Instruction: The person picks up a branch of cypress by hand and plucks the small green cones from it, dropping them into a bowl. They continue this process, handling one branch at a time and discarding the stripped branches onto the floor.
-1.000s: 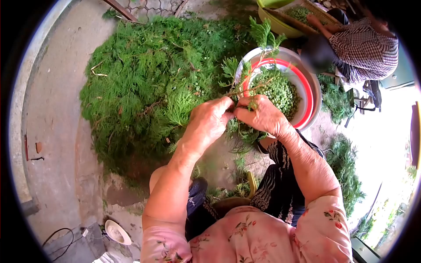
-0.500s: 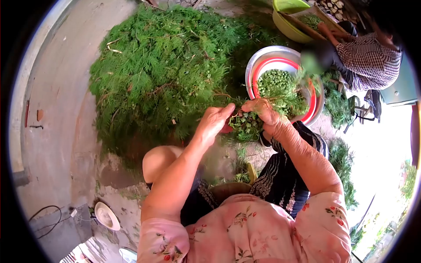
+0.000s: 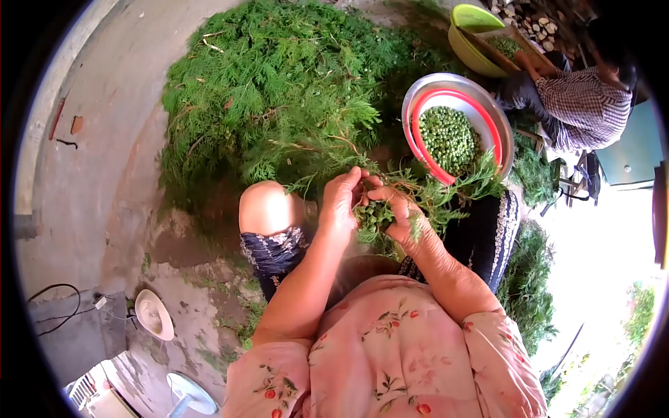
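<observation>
Both my hands meet in front of my lap on a leafy conifer branch with feathery green sprays. My left hand is closed, its thumb and fingers pinching the stems. My right hand curls round the branch beside it, and a cluster of small green cones shows between the hands. Some sprays reach over the near edge of a red-rimmed basin, which sits inside a silver metal basin. Many loose green cones lie in it.
A big heap of green branches spreads ahead and left. At the upper right, another person sits holding a tray by a yellow-green tub. A pale hat-like object and a fan are at lower left.
My right hand has drawn back from the basin towards my lap, bringing the branch with it. My left hand stays close beside it. The cones in the basin are now less covered.
</observation>
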### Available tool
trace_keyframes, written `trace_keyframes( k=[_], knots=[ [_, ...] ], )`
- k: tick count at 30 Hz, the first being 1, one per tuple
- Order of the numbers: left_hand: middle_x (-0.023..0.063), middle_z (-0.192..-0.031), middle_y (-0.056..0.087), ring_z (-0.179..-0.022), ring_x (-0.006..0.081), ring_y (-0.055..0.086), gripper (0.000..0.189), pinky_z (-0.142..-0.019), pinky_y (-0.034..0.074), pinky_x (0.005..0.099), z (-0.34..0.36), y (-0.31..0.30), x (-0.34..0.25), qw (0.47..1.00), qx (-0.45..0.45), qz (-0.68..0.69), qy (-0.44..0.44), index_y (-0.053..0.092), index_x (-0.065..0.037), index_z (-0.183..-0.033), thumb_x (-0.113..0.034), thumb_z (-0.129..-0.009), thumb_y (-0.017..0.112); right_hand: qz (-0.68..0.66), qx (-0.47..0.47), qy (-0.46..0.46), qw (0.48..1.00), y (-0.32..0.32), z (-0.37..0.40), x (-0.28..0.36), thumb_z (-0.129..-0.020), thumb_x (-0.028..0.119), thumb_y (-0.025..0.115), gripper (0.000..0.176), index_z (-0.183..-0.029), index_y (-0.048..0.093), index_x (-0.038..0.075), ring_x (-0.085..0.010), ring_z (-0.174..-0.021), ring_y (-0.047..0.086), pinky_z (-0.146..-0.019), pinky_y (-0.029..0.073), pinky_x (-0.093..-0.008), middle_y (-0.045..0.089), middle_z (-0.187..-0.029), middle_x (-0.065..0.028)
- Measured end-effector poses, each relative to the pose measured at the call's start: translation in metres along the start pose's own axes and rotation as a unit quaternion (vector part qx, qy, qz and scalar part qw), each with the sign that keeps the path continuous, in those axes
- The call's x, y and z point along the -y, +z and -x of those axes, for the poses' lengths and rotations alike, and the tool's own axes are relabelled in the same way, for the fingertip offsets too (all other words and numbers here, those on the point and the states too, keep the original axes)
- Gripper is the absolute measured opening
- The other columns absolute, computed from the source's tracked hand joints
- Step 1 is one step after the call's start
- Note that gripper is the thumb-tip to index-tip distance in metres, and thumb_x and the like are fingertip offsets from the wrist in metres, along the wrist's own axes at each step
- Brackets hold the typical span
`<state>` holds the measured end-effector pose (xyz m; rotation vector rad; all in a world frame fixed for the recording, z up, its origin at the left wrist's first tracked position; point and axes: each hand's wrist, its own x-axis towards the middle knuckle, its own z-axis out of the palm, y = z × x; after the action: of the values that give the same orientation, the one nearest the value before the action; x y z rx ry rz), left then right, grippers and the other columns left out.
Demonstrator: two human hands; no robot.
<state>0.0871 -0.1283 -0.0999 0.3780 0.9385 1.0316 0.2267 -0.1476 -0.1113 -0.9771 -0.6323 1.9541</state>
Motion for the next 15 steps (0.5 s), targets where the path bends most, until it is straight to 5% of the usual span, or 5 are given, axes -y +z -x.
trace_keyframes(
  k=[3,4,7,12,15],
  knots=[
    [0.0087,-0.071,0.062,-0.056,0.0144,0.057,0.024,-0.043,0.038,0.0221,0.004,0.002,0.000,0.998,-0.048,0.036,0.017,0.058,-0.002,-0.084,-0.026,-0.088,0.055,-0.130,-0.025,0.090,0.987,0.027,0.010,0.009,-0.073,0.013,0.056,0.036,-0.108,0.051,0.005,-0.0204,-0.079,0.052,-0.061,0.046,-0.0331,0.052,-0.089,-0.0077],
    [0.0070,-0.068,0.060,-0.055,0.0149,0.057,0.025,-0.042,0.037,0.0227,0.006,0.003,-0.002,0.998,-0.057,0.028,0.020,0.058,-0.002,-0.084,-0.026,-0.088,0.055,-0.059,-0.051,0.127,0.989,0.042,0.015,0.024,-0.074,0.017,0.055,0.029,-0.100,0.052,0.005,-0.0204,-0.070,0.053,-0.055,0.044,-0.0329,0.053,-0.084,-0.0074],
    [0.0067,-0.067,0.059,-0.056,0.0155,0.057,0.024,-0.043,0.039,0.0242,0.014,0.006,-0.011,0.997,-0.071,0.006,-0.003,0.057,-0.002,-0.083,-0.025,-0.088,0.056,-0.060,-0.043,0.079,0.994,0.044,0.015,0.019,-0.074,0.019,0.056,0.023,-0.093,0.053,0.006,-0.0197,-0.063,0.052,-0.054,0.043,-0.0315,0.052,-0.077,-0.0063],
    [0.0067,-0.061,0.053,-0.057,0.0199,0.057,0.021,-0.054,0.047,0.0303,0.016,0.009,-0.006,0.991,-0.124,0.057,0.016,0.056,0.001,-0.082,-0.020,-0.086,0.058,-0.038,-0.056,0.073,0.995,0.042,0.020,0.009,-0.077,0.017,0.056,0.025,-0.101,0.055,0.008,-0.0173,-0.083,0.051,-0.062,0.044,-0.0332,0.054,-0.087,-0.0035],
    [0.0034,-0.065,0.054,-0.059,0.0165,0.058,0.027,-0.047,0.043,0.0239,0.013,0.005,0.005,0.993,-0.085,0.033,0.073,0.056,-0.003,-0.085,-0.028,-0.083,0.062,-0.028,-0.099,0.041,0.994,0.052,0.024,0.009,-0.075,0.016,0.056,0.014,-0.086,0.055,0.009,-0.0141,-0.075,0.048,-0.061,0.041,-0.0289,0.050,-0.080,-0.0015]
  ],
)
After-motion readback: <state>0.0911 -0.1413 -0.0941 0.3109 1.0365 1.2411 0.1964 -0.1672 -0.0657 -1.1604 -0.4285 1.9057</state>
